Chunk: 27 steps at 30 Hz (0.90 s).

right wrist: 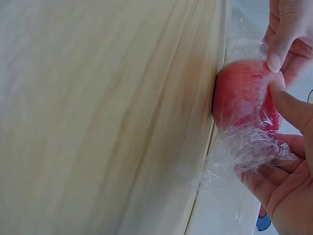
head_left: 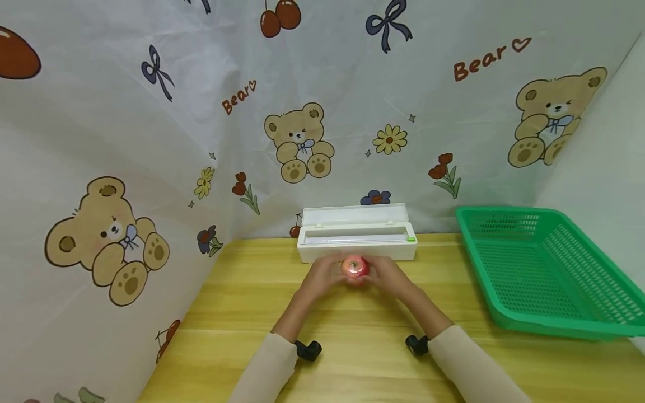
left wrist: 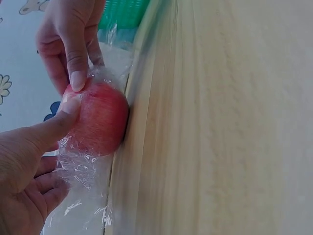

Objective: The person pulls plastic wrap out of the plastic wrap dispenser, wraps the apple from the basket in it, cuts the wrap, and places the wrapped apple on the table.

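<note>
A red apple (head_left: 355, 267) rests on the wooden table between both hands, stem side up. Clear cling film (left wrist: 84, 169) clings to it, with loose crumpled ends at its two sides. My left hand (head_left: 323, 275) holds the apple from the left, its thumb on the wrapped top and its fingers curled at the film's loose end. From the right, my right hand (head_left: 387, 274) does likewise, its thumb near the left thumb and its fingers at the film (right wrist: 244, 147). Just behind the hands stands a white cling film box (head_left: 356, 253), lid raised, a roll inside.
On the right of the wooden table (head_left: 353, 369) stands a green plastic basket (head_left: 504, 319). A white cloth printed with bears (head_left: 299, 145) hangs behind and to the left. A plain white wall (head_left: 604, 184) rises at the far right.
</note>
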Each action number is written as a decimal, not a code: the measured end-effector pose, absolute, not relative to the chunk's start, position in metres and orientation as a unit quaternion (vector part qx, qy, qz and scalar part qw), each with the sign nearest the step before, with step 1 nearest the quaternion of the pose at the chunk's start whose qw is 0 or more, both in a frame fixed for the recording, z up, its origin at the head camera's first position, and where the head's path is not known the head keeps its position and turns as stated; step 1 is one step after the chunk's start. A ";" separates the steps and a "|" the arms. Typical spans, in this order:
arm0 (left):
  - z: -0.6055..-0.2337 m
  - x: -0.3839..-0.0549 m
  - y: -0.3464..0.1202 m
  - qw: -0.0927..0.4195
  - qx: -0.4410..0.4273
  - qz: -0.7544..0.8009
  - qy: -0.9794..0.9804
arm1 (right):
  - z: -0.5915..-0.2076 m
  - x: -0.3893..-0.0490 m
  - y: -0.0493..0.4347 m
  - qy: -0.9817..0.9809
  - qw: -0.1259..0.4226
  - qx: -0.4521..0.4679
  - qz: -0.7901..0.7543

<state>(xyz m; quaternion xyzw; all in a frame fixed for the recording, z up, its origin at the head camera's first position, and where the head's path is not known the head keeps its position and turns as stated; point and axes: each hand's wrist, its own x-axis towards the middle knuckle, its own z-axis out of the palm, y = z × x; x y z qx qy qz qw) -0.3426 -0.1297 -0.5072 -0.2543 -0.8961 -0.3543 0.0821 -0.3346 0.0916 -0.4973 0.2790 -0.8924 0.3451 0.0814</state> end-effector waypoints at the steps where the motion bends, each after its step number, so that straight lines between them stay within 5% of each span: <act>1: -0.507 -0.343 -0.132 0.084 -0.253 -0.355 -0.896 | -0.497 -0.335 0.089 -0.894 0.083 0.277 0.342; 27: -0.515 -0.339 -0.131 0.099 -0.245 -0.390 -0.882 | -0.501 -0.332 0.087 -0.904 0.105 0.263 0.320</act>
